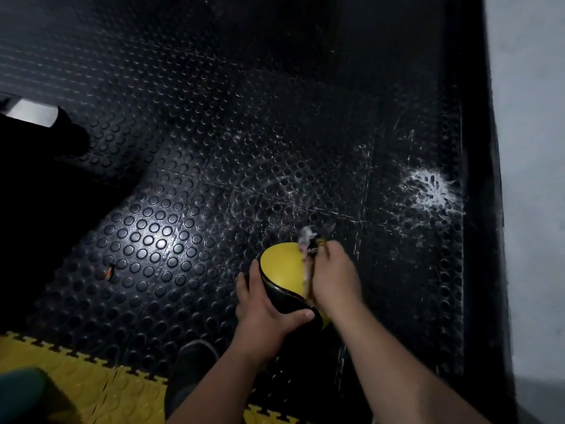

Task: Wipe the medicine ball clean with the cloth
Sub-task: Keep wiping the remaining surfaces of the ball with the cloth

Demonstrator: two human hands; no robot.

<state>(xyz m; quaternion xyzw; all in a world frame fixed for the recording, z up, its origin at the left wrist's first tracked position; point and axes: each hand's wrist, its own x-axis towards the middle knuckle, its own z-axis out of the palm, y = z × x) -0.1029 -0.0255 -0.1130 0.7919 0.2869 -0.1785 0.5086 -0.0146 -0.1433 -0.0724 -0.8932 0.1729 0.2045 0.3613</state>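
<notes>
- Our left hand (263, 304) grips the medicine ball (282, 267); our right hand (334, 278) presses the bunched cloth (307, 240) against it.
- Black studded floor (214, 148), white splatter (428, 188) at 2 o'clock, yellow mats (91, 387) at 7.

Smooth matt med ball (282, 264), studded glossy rubber floor (159, 228), crumpled cloth (306, 237)

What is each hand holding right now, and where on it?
The left hand grips the medicine ball by its black lower left side. The right hand holds the cloth bunched against the ball's right side.
</notes>
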